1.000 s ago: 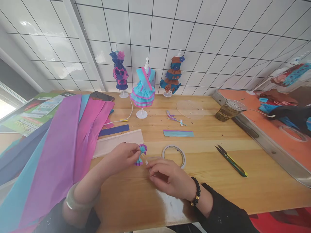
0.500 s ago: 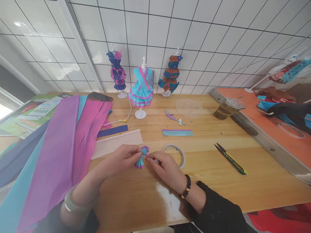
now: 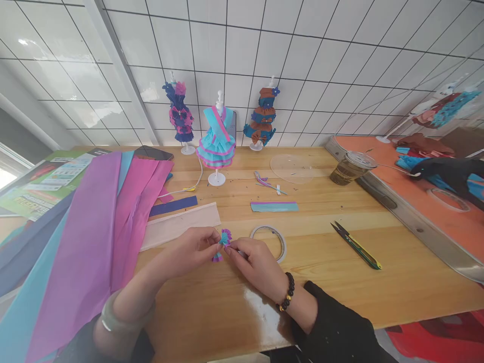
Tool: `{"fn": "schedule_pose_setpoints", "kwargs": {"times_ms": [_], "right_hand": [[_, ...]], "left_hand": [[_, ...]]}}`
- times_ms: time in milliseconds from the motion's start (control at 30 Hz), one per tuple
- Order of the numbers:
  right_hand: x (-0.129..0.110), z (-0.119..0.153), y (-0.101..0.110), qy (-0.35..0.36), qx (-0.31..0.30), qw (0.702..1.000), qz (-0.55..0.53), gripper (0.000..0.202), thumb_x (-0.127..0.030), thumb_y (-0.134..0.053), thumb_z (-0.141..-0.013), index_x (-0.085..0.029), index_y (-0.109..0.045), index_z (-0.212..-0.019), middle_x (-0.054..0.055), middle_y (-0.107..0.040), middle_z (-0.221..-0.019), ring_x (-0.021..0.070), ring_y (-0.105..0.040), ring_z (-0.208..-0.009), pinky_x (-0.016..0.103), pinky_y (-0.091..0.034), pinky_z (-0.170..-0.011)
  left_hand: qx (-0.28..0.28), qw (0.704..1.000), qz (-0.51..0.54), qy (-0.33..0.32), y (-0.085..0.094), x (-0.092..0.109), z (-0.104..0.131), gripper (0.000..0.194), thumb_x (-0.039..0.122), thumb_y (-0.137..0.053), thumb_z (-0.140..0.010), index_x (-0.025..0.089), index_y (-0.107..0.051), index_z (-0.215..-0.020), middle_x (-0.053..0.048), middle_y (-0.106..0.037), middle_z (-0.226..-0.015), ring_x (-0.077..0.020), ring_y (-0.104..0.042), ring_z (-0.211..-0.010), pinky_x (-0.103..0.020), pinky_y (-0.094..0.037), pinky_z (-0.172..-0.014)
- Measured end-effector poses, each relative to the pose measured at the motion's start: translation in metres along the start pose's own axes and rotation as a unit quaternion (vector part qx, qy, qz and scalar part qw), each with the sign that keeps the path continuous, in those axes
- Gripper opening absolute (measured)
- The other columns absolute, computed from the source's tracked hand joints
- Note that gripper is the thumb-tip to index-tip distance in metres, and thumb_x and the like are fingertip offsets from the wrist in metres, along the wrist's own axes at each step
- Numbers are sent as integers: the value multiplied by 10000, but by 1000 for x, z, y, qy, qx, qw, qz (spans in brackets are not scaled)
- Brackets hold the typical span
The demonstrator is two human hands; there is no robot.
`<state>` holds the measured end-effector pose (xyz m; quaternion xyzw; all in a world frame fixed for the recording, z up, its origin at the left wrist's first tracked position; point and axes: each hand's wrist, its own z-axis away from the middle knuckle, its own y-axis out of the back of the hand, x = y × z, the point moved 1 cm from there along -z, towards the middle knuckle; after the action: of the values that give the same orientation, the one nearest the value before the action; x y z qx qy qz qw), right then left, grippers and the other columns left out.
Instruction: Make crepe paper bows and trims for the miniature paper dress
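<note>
A: In the head view, what has just changed for us?

B: A second ago our right hand (image 3: 260, 259) was loosely spread, apart from the pleated paper piece (image 3: 226, 237); now its thumb and forefinger have closed on the piece's purple edge.

A: And our left hand (image 3: 196, 247)?

B: It keeps a thumb-and-forefinger pinch on the gathered middle. So we have both hands on the piece, just left of the tape roll (image 3: 283, 243); we'd judge the left steadies while the right works the folds.

A: Is the pale strand between our right fingertips too?

B: We can't fairly tell; the spot is tiny and covered.

A: Anything else shifted?

B: Not that we see. On the desk (image 3: 207, 307), the teal strip (image 3: 274, 207) lies beyond the tape roll, the snips (image 3: 356, 245) to its right, the white strip (image 3: 181, 225) to its left.
</note>
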<state>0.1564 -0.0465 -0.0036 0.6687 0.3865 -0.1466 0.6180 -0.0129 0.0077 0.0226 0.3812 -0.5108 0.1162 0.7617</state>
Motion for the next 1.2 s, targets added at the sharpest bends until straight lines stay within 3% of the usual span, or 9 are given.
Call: {"fn": "schedule_pose_setpoints", "kwargs": {"times_ms": [133,267,433,600,767,933,1033,1133,1200], "right_hand": [[2,1,-1,10,-3,1000,-4,277,-247,-391,-900,-192,-649,-818,17,-631,-679,120,-553,-630,226,-389,-591],[4,2,-1,13,-11,999,-31,286,-243,-378,-903,-197,-634,-1019,33,-641,-736,132,-570,-687,236,-413,-632],[5,5,1,-15,-21,996,-82,344,-258,-395,-888,-191,-541,-1193,17,-611,-740,122,-534,-657,237,-414,-625],[12,8,4,-83,-5,981,-178,530,-289,-444,-865,-159,-299,-1358,-57,-476,-599,84,-416,-530,202,-380,-537],[8,22,13,-57,-22,982,-180,539,-277,-428,-875,-164,-251,-1372,-39,-571,-647,91,-500,-586,217,-423,-607],[9,50,33,-24,-55,992,-115,498,-288,-439,-867,-206,-315,-1342,22,-663,-880,115,-586,-688,238,-467,-673],[34,68,63,-91,50,995,-6,425,-322,-411,-872,-186,-410,-1274,56,-658,-929,130,-606,-687,251,-488,-657],[74,87,103,-177,180,939,234,389,-350,-429,-844,-158,-509,-1173,103,-653,-977,212,-613,-830,324,-490,-702],[99,100,125,-216,166,884,381,350,-325,-405,-840,-135,-564,-1087,140,-637,-1034,281,-586,-941,396,-470,-758]], "left_hand": [[-2,1000,15,5,0,-1,0,213,342,-447,-826,171,-569,-795,-11,-614,-737,-144,-577,-684,-273,-463,-674],[-3,997,72,12,3,0,0,198,339,-481,-812,168,-566,-758,-1,-600,-710,-131,-572,-659,-261,-464,-661],[1,994,108,23,8,-2,-1,179,322,-496,-802,162,-541,-734,0,-578,-672,-129,-553,-640,-264,-460,-634],[21,991,126,28,9,-3,-2,160,304,-510,-792,165,-515,-713,19,-553,-635,-113,-520,-611,-251,-442,-616],[35,992,114,47,10,-7,-2,165,312,-511,-789,163,-517,-718,12,-569,-639,-123,-533,-626,-255,-432,-618],[36,991,119,56,11,-9,-1,163,315,-520,-783,166,-514,-717,8,-582,-641,-125,-541,-627,-254,-435,-622],[34,991,112,61,12,-8,0,177,324,-526,-784,168,-508,-704,9,-582,-636,-123,-540,-621,-253,-437,-624],[34,993,94,60,12,-6,1,180,331,-522,-789,170,-511,-708,7,-592,-645,-125,-547,-623,-258,-437,-630],[34,994,88,59,12,-6,1,179,330,-517,-792,169,-514,-714,3,-600,-654,-128,-554,-629,-263,-438,-639]]}}
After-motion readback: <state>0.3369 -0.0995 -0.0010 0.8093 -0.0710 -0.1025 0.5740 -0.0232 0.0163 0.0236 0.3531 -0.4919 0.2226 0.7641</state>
